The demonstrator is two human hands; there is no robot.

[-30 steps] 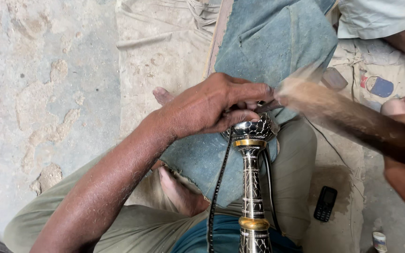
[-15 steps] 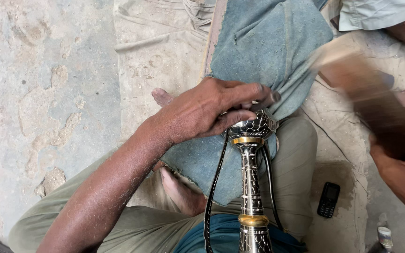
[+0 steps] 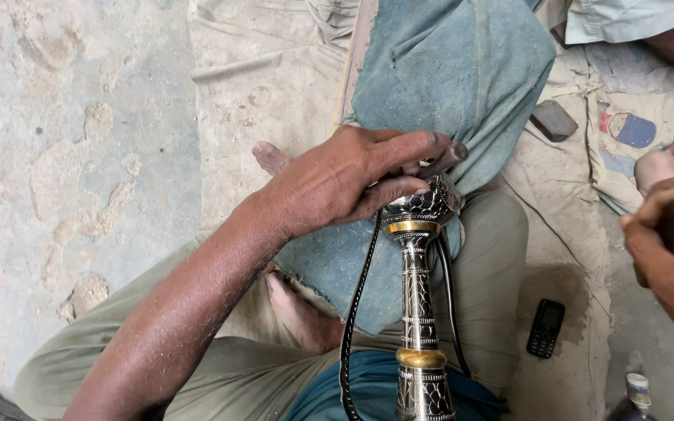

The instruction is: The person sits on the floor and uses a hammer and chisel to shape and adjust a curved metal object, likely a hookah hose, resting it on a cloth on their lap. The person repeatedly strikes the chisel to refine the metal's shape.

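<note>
Fingers of the left hand are curling over the top of the engraved metal stem, thumb and forefinger pinching a short dark punch against the stem's bulbous head, so that hand is closed on the tool & bracing the piece at once. Going left to right: bare, pitted concrete floor at far left; then the dusty cloth mat w/ a bare foot poking out beside the wrist; then the blue-grey denim cloth draped over the knee, w/ the stem standing upright in front of it, near centre, brass bands top and bottom, a black cord looping down its left side. Right of that a small black phone is lying on the mat, a dark block farther off. At the right edge the right hand is sitting pulled back, well apart from the stem; it's wrapped round something dark, prob. the wooden mallet, but the frame is cutting it off. What's changed: 1 s ago that mallet was blurring right at the punch, half a sec ago lifting away, now it's drawn clear. Reads as a strike just landed and the arm cocking back, w/ the punch unmoved on its spot, so the chasing is going on blow by blow.
</note>
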